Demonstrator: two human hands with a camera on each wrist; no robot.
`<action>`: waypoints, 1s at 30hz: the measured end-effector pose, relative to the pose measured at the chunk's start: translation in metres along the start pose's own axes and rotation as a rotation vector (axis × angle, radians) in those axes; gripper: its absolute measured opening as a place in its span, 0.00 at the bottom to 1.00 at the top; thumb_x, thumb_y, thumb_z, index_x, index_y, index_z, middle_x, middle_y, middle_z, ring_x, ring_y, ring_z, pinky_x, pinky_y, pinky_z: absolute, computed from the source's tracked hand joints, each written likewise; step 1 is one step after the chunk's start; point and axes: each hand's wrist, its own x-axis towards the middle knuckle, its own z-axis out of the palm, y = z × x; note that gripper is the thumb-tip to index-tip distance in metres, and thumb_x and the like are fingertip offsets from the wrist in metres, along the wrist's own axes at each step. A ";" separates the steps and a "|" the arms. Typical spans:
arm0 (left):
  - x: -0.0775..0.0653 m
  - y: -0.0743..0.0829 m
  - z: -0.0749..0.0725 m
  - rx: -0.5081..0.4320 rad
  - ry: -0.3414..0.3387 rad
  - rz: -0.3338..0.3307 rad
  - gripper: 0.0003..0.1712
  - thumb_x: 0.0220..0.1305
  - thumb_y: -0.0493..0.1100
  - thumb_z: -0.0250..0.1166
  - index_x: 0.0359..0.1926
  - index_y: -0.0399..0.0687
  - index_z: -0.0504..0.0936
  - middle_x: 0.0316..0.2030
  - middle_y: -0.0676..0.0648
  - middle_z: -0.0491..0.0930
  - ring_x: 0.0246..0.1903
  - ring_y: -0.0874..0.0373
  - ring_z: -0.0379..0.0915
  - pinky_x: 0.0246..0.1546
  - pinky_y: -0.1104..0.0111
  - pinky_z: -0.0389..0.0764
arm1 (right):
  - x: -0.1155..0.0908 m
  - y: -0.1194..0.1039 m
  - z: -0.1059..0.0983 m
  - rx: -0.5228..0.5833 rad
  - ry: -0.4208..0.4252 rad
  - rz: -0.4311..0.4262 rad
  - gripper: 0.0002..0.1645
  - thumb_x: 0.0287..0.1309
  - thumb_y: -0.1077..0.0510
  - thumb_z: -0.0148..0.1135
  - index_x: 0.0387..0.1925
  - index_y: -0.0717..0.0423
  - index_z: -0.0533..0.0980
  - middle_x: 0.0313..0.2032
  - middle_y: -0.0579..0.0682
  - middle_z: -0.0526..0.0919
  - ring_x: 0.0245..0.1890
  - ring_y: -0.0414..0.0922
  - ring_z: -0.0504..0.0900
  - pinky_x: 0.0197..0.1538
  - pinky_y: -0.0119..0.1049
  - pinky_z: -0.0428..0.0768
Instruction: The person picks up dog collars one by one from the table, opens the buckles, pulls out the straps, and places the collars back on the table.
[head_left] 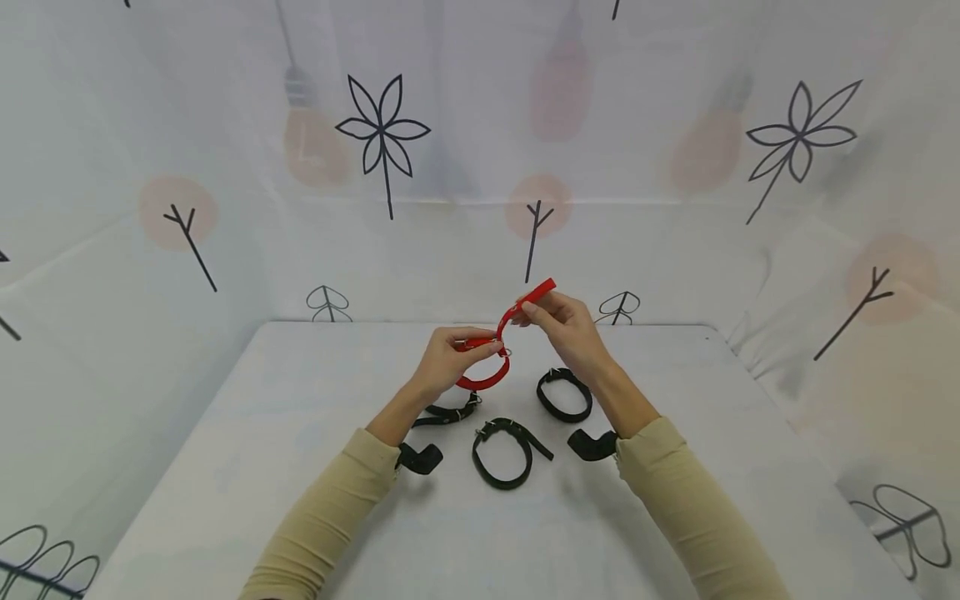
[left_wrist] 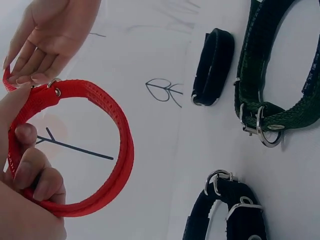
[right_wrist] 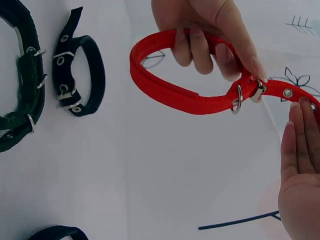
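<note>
Both hands hold a red buckled collar (head_left: 483, 384) up above the table, its strap formed into a loop. My left hand (head_left: 442, 363) grips the loop beside the metal buckle (right_wrist: 259, 90), thumb on one side and fingers curled inside, as the left wrist view shows. A metal D-ring (right_wrist: 237, 100) hangs next to the buckle. My right hand (head_left: 572, 332) pinches the free strap end, which has metal eyelets (right_wrist: 288, 93) and points up and to the right. In the right wrist view, that hand's thumb is hidden.
On the white table (head_left: 300, 467) lie several dark collars: one nearest (head_left: 504, 484), one at right (head_left: 566, 417), one partly behind the left forearm (head_left: 450, 414). A black wrist device (head_left: 422, 460) sits at the left wrist, another (head_left: 592, 446) at the right. Patterned white cloth (head_left: 465, 250) surrounds the table.
</note>
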 end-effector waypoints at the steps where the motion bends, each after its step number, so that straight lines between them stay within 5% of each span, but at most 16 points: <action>1: 0.000 0.000 0.000 -0.003 -0.007 -0.003 0.17 0.67 0.46 0.72 0.53 0.42 0.88 0.44 0.47 0.89 0.51 0.51 0.81 0.51 0.53 0.80 | 0.000 0.001 0.001 0.001 -0.008 0.006 0.15 0.74 0.55 0.59 0.51 0.63 0.79 0.44 0.58 0.85 0.49 0.59 0.80 0.62 0.48 0.73; 11: -0.001 0.004 0.001 0.019 -0.049 0.002 0.13 0.67 0.44 0.72 0.50 0.44 0.90 0.41 0.47 0.90 0.46 0.51 0.83 0.41 0.58 0.80 | -0.001 0.007 0.008 -0.074 -0.138 0.061 0.10 0.72 0.57 0.63 0.48 0.59 0.80 0.43 0.56 0.85 0.48 0.56 0.83 0.59 0.49 0.77; 15: -0.002 0.006 -0.001 0.064 -0.060 0.007 0.15 0.68 0.46 0.71 0.52 0.46 0.89 0.44 0.48 0.89 0.46 0.51 0.82 0.43 0.53 0.80 | -0.002 0.008 0.008 -0.091 -0.134 0.055 0.10 0.72 0.57 0.62 0.48 0.58 0.80 0.42 0.57 0.85 0.46 0.52 0.83 0.58 0.48 0.77; 23: -0.001 0.010 -0.006 0.227 -0.063 0.052 0.12 0.71 0.49 0.68 0.51 0.53 0.87 0.48 0.53 0.84 0.41 0.52 0.73 0.39 0.61 0.73 | -0.001 0.006 0.006 -0.136 -0.131 0.018 0.08 0.73 0.60 0.60 0.47 0.60 0.80 0.42 0.60 0.85 0.44 0.51 0.84 0.56 0.47 0.77; 30: 0.003 0.012 -0.004 0.227 -0.135 0.020 0.10 0.71 0.47 0.67 0.49 0.50 0.86 0.46 0.52 0.86 0.45 0.53 0.77 0.43 0.59 0.77 | -0.001 0.003 0.008 -0.107 -0.146 0.016 0.08 0.72 0.61 0.62 0.48 0.59 0.80 0.43 0.58 0.85 0.46 0.54 0.85 0.57 0.43 0.78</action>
